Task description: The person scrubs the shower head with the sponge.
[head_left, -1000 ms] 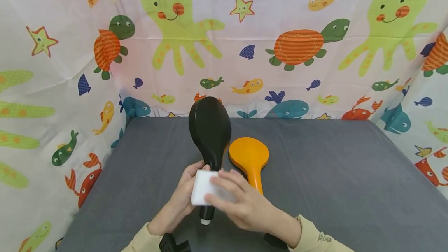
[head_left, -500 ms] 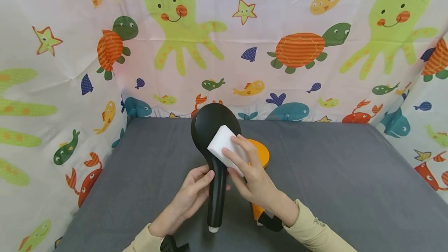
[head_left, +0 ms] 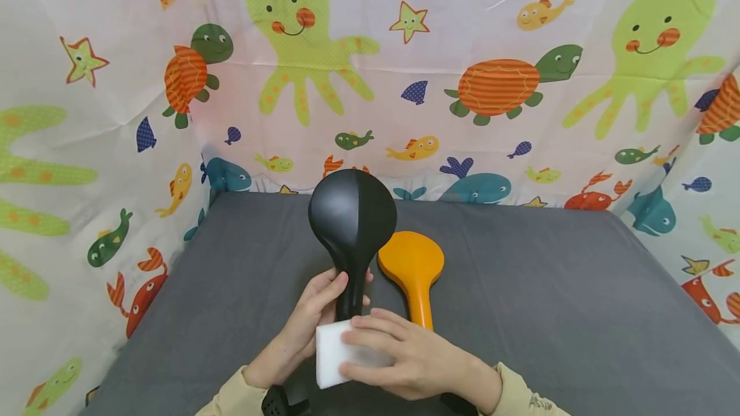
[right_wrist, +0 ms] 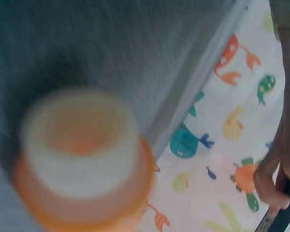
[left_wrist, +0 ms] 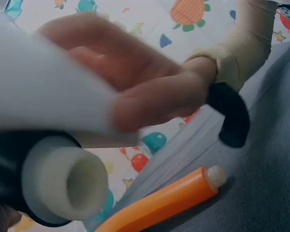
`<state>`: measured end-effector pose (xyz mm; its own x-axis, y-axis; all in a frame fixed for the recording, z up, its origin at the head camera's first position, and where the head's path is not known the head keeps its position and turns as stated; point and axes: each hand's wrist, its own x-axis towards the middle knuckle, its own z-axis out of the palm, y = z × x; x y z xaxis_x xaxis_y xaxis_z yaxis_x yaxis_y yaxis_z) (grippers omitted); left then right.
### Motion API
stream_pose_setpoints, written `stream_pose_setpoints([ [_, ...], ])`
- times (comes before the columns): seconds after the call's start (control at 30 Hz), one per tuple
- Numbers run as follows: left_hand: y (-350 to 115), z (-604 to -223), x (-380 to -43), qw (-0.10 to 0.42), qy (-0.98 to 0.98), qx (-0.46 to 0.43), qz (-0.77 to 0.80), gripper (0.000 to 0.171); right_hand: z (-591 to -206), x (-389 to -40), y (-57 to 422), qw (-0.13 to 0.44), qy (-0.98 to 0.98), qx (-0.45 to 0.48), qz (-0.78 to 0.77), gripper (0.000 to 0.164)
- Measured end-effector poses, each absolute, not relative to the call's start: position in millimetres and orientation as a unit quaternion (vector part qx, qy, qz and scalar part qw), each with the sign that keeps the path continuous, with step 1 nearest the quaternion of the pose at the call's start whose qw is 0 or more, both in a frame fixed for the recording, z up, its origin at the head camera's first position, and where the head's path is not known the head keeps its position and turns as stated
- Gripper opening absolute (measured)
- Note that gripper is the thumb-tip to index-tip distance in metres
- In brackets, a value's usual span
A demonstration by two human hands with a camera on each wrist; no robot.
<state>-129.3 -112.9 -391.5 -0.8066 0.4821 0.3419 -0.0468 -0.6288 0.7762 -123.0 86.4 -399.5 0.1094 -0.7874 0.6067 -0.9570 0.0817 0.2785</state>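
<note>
My left hand (head_left: 306, 313) grips the handle of a black shower head (head_left: 354, 210), which stands raised with its round head at the top. A white sponge block (head_left: 332, 355) covers the lower handle in the head view, pinched by the fingers and thumb of my right hand (head_left: 413, 358). Seen from the left wrist, the sponge (left_wrist: 43, 92) lies against the black handle beside its hollow white end (left_wrist: 75, 186). To the right, an orange shower head (head_left: 412, 259) lies on the grey cloth, its lower handle hidden by my right hand.
A grey cloth (head_left: 549, 300) covers the table. White curtains (head_left: 370, 101) printed with sea animals enclose it at the back and both sides. Close to the right wrist camera is the blurred white end (right_wrist: 82, 140) of the orange shower head.
My right hand moved the sponge from the lower handle up to the neck of the black shower head, then back down the handle. The black shower head turned slightly in my left hand.
</note>
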Motion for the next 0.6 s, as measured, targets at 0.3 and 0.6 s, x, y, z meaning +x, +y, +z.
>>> stream_pose_setpoints([
  [0.3, -108.3, -390.2, -127.0, 0.136, 0.439, 0.255, 0.851, 0.028, -379.1, -149.4, 80.5, 0.347, -0.745, 0.488, 0.293, 0.038],
  [0.6, -114.9, -390.6, -131.0, 0.122, 0.443, 0.235, 0.857, 0.025, -398.3, -123.7, 83.7, 0.324, -0.693, 0.610, 0.206, 0.034],
])
